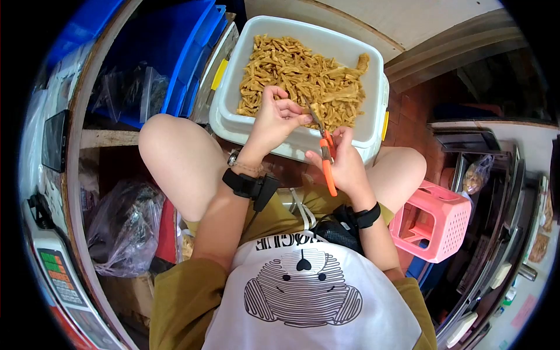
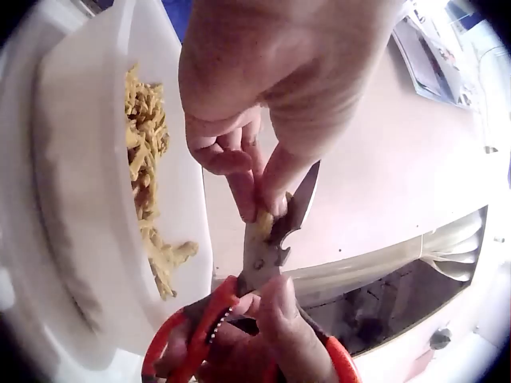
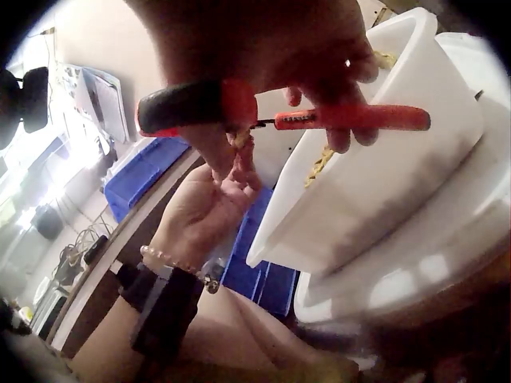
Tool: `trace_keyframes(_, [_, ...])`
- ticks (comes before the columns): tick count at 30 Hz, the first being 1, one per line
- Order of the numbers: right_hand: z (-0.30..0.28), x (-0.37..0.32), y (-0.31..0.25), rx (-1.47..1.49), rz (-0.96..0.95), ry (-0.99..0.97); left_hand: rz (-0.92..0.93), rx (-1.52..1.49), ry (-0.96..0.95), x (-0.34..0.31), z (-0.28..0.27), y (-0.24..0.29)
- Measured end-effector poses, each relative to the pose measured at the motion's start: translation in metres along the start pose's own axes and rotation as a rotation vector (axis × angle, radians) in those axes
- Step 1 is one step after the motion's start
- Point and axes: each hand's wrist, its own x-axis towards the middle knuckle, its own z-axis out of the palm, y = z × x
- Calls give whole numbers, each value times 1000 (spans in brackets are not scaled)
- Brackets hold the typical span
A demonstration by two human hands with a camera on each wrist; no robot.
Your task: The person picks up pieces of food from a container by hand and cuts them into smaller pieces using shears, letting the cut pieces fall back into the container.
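Over the near edge of a white tub (image 1: 233, 87) filled with yellow-brown dried strips (image 1: 291, 70), the left hand (image 1: 275, 125) pinches a small yellowish piece (image 2: 266, 226) between thumb and fingertips. That piece lies between the blades of the orange-handled scissors (image 1: 328, 169), which stand apart around it in the left wrist view. The right hand (image 1: 345, 163) holds the scissors by their handles, thumb on one side and fingers on the other. In the right wrist view the left hand (image 3: 209, 203) is behind the scissors, and the blades are mostly hidden.
Blue bins (image 1: 175, 70) stand at the left of the tub. A pink plastic stool (image 1: 434, 224) is by the right knee. A clear plastic bag (image 1: 125, 227) lies at the lower left, near a scale (image 1: 64, 280). Shelving stands at the right.
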Motion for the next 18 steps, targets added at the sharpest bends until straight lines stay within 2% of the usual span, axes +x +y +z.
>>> trace_keyframes(15, [6, 3, 3, 29, 21, 98, 36, 75, 107, 0, -4, 4])
trace_keyframes(18, [-3, 1, -6, -81, 91, 26, 35, 92, 108, -1, -2, 7])
